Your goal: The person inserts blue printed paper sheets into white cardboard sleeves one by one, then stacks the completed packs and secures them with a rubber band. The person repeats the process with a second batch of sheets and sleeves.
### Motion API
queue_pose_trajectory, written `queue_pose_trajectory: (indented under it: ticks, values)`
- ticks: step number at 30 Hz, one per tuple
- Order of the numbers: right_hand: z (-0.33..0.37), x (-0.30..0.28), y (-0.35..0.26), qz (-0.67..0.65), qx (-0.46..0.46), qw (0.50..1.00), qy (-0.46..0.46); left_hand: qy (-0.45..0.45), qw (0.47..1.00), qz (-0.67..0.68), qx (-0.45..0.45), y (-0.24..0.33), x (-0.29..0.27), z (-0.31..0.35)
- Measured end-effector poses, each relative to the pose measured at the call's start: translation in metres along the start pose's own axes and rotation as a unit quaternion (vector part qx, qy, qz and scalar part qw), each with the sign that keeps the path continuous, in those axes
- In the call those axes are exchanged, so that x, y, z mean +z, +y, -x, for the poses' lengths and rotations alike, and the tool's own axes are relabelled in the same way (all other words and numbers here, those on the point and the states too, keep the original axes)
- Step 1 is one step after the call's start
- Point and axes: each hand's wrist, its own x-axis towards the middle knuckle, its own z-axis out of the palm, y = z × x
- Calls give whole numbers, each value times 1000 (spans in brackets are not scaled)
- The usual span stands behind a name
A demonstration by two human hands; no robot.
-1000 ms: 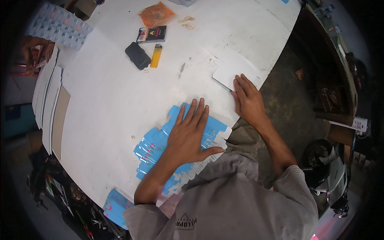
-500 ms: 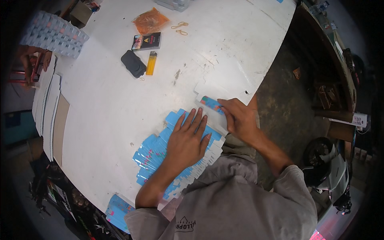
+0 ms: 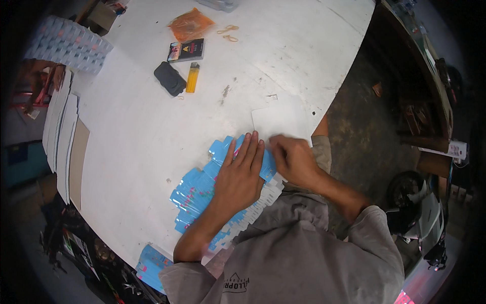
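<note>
My left hand [image 3: 242, 172] lies flat, fingers stretched and close together, on a fanned spread of blue printed carton blanks [image 3: 195, 185]. White notched flaps line the blanks' near right edge. My right hand [image 3: 291, 158] is closed, fingers curled, just right of my left fingertips at the end of the top blank. Its fingertips are slightly smeared by motion, and what they hold, if anything, is hidden. Beyond it a plain white sheet [image 3: 282, 119] rests near the table's right edge.
On the white table [image 3: 136, 126] are a dark pouch-like case [image 3: 169, 79], yellow lighter [image 3: 192, 77], small dark box [image 3: 186, 50], orange plastic bag [image 3: 190, 25] and rubber bands [image 3: 229, 33]. Cardboard sheets [image 3: 66, 147] lean at left near stacked pale boxes [image 3: 71, 44]. More blue blanks [image 3: 152, 266] lie lower left.
My right hand has drawn in toward my left one and curled; the small blue printed piece at its fingers no longer shows. The white sheet now lies in fuller view. My left hand has barely moved.
</note>
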Motion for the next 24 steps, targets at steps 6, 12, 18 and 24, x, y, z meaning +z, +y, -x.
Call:
queue_pose_trajectory:
  ticks: [6, 12, 18, 24]
  values:
    - [-33, 16, 28, 293, -64, 935, 191, 19, 997, 67, -19, 3, -7, 0]
    - [-48, -16, 71, 333, -67, 927, 162, 8, 997, 70, -21, 0, -4, 0]
    - [-47, -32, 82, 295, -119, 931, 181, 6, 998, 64, -21, 0, -5, 0]
    - [-24, -20, 41, 73, -107, 982, 137, 34, 996, 74, -23, 3, -1, -2]
